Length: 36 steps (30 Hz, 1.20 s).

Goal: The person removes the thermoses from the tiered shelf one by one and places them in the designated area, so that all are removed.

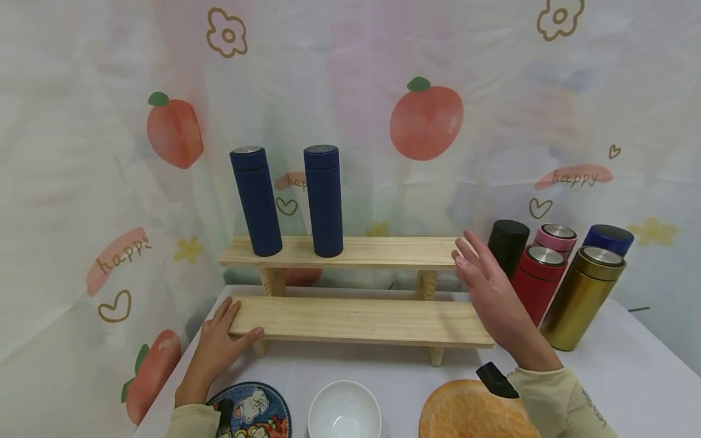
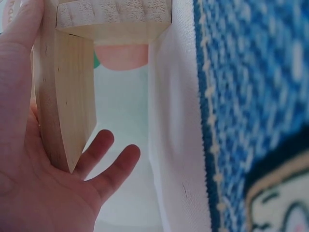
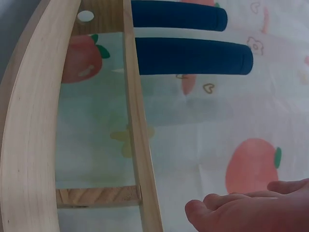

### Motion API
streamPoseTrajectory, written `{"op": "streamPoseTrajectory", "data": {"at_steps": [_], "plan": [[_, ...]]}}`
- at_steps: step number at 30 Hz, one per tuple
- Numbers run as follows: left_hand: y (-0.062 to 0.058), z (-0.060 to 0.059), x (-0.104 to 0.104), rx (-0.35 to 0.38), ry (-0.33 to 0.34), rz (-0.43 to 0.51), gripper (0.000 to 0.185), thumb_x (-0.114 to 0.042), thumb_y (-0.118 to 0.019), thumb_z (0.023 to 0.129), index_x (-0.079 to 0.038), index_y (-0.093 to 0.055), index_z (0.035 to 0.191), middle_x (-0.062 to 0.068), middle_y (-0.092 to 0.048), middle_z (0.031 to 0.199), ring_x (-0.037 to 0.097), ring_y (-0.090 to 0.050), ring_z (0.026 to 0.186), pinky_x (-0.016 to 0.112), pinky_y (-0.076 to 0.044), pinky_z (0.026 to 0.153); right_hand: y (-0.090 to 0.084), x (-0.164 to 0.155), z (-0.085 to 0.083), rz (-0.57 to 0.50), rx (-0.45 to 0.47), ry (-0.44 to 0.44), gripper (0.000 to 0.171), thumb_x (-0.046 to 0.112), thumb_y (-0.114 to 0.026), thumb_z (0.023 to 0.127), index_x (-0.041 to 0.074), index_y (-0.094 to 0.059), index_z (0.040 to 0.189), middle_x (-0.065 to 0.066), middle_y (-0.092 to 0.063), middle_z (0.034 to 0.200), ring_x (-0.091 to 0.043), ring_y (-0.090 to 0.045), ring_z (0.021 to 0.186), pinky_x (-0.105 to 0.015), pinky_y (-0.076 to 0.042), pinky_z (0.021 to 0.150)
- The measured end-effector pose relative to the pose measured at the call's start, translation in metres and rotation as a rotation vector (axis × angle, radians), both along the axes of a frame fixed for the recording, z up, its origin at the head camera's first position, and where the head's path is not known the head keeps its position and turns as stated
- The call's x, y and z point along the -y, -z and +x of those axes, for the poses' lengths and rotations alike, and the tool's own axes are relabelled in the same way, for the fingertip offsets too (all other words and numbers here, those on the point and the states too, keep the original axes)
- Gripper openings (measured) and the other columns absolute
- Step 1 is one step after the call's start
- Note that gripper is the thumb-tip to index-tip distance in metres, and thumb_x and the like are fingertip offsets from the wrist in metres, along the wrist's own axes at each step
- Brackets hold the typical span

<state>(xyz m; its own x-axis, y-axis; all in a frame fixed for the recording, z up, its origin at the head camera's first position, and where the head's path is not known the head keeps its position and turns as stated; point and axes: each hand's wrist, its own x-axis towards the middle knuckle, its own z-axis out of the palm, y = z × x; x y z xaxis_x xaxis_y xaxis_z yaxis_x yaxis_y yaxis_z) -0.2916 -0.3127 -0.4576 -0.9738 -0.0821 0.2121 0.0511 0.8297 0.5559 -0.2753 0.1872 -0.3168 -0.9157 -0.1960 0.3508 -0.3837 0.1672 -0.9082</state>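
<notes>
A two-tier wooden shelf (image 1: 356, 319) stands on the table, with two dark blue thermos bottles (image 1: 323, 204) upright on the left part of its upper board (image 1: 400, 251). My left hand (image 1: 216, 347) holds the left end of the lower board. In the left wrist view, that board end (image 2: 72, 96) sits between thumb and fingers, with two fingertips reaching past it. Raised near the right end of the upper board, my right hand (image 1: 495, 298) has its fingers extended and carries nothing. Its fingers (image 3: 212, 208) also show low in the right wrist view, apart from the shelf.
Right of the shelf cluster several thermos bottles: black (image 1: 506, 246), red (image 1: 539, 283), gold (image 1: 583, 298), pink (image 1: 555, 236) and blue (image 1: 608, 240). In front are a patterned round mat (image 1: 276, 404), a white bowl (image 1: 345, 413) and a bread-like round mat (image 1: 471, 413). A printed curtain (image 1: 356, 73) hangs behind.
</notes>
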Motion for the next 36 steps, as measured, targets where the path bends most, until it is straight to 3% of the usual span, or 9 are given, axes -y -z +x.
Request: {"op": "streamPoseTrajectory", "data": {"at_steps": [12,17,22,29,36], "plan": [[-0.011,0.001,-0.001,0.079,-0.003,-0.02,0.109,-0.068,-0.07,0.093,0.001,-0.029,0.167,0.026,-0.013,0.176,0.058,-0.017,0.153,0.079,-0.024,0.114,-0.003,0.033,-0.031,-0.098,0.045,-0.103,0.076,0.039,-0.048,0.115,0.016,-0.006,0.174,-0.013,-0.012,0.178,-0.038,-0.013,0.162,-0.058,-0.012,0.127],[-0.015,0.001,-0.002,0.095,-0.002,-0.061,0.11,-0.069,-0.07,0.092,0.003,-0.032,0.166,0.028,-0.015,0.174,0.058,-0.004,0.157,0.08,-0.015,0.116,-0.005,0.044,-0.042,-0.111,0.075,-0.157,0.076,0.039,-0.048,0.115,0.019,-0.005,0.174,-0.011,-0.008,0.179,-0.038,-0.01,0.163,-0.063,-0.008,0.126],[-0.016,0.001,-0.003,0.101,0.0,-0.079,0.11,-0.07,-0.069,0.092,0.004,-0.033,0.165,0.029,-0.015,0.174,0.057,0.007,0.158,0.079,-0.008,0.118,-0.006,0.055,-0.053,-0.098,0.078,-0.176,0.076,0.038,-0.048,0.115,0.019,-0.005,0.174,-0.01,-0.008,0.179,-0.032,-0.014,0.163,-0.057,-0.01,0.128],[-0.018,0.004,-0.004,0.064,-0.004,-0.114,0.109,-0.07,-0.07,0.091,0.005,-0.037,0.163,0.029,-0.021,0.172,0.056,0.013,0.157,0.076,-0.001,0.12,-0.01,0.072,-0.066,-0.073,0.083,-0.186,0.08,0.042,-0.051,0.113,0.02,-0.006,0.174,-0.01,-0.008,0.179,-0.031,-0.018,0.162,-0.054,-0.011,0.128],[-0.02,0.005,-0.006,0.049,0.011,-0.159,0.106,-0.068,-0.068,0.093,0.006,-0.037,0.163,0.032,-0.023,0.171,0.056,0.006,0.158,0.077,-0.001,0.119,-0.009,0.088,-0.076,-0.094,0.102,-0.239,0.08,0.038,-0.053,0.112,0.022,-0.005,0.174,-0.009,-0.005,0.179,-0.027,-0.01,0.163,-0.055,-0.009,0.128]]}}
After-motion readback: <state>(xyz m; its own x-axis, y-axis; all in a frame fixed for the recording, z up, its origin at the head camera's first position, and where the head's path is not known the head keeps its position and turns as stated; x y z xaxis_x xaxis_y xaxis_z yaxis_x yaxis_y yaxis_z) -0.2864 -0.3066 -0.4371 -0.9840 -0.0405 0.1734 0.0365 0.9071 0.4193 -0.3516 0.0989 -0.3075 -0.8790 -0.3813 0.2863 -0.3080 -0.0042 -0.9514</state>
